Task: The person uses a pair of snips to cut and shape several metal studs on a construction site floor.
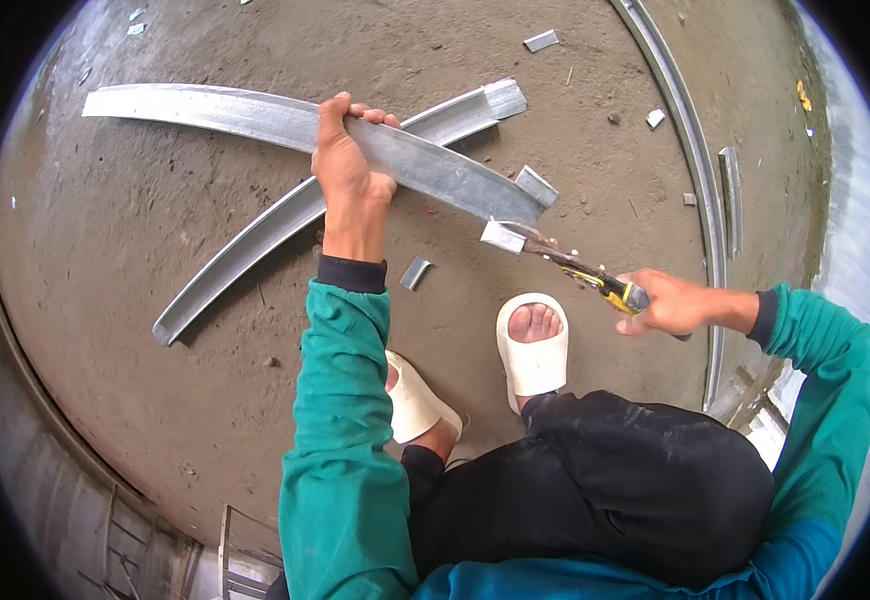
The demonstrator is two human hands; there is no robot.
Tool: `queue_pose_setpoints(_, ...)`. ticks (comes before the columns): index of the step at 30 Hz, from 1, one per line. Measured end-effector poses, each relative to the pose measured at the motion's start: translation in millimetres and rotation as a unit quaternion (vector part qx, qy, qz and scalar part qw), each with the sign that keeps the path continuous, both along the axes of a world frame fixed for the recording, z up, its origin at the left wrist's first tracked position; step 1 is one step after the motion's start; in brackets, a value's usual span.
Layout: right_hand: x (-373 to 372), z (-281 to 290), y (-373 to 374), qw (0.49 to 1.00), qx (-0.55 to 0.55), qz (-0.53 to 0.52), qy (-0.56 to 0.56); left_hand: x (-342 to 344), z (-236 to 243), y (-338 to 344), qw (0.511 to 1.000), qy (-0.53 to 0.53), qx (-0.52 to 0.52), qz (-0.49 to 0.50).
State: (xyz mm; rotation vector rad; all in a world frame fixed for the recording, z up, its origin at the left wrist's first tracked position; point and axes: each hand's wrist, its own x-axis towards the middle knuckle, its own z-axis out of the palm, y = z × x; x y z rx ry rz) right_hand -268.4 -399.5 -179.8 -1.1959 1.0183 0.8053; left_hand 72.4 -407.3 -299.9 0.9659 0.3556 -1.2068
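Observation:
My left hand [348, 165] is wrapped round the middle of a long grey metal channel [215, 110], fingers over its far edge. The channel slants from the far left down toward the centre. In my right hand [663, 302] is a pair of tin snips [570, 262] with yellow and black handles. Their jaws meet a small bright metal flap [502, 237] by the channel's near right end; whether the flap is still joined to it I cannot tell. Beneath the held channel, a second metal channel [240, 255] lies crosswise on the ground.
Small metal offcuts lie about, one [416, 273] near my feet and another [541, 41] farther off. A long metal strip [690, 130] runs down the right side, beside a shorter metal piece [731, 200]. My white slippers [538, 365] stand on the brown ground [105, 300].

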Motion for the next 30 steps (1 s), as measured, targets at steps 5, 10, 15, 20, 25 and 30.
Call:
queue_pose_setpoints(5,-10,-11,8,0.997,-0.069,0.034,0.014,-5,-3,-1,0.999,-0.023,0.016,-0.03)
queue_pose_setpoints(10,-11,-15,1,0.996,-0.086,0.024,-0.005,-3,1,-5,0.998,-0.037,0.042,-0.002)
queue_pose_setpoints(15,-4,-8,2,0.897,-0.436,0.055,-0.047,4,1,1,0.997,-0.04,0.046,0.044)
queue_pose_setpoints(20,0,1,-1,0.968,-0.237,0.074,0.019,4,2,-1,0.996,-0.062,0.02,0.058)
queue_pose_setpoints(25,-20,-4,-6,0.992,-0.126,0.007,-0.028,-8,15,-2,0.999,-0.041,0.0,0.02)
queue_pose_setpoints(30,-21,14,-9,0.995,-0.045,-0.01,-0.093,-12,11,-2,0.999,-0.026,-0.043,0.011)
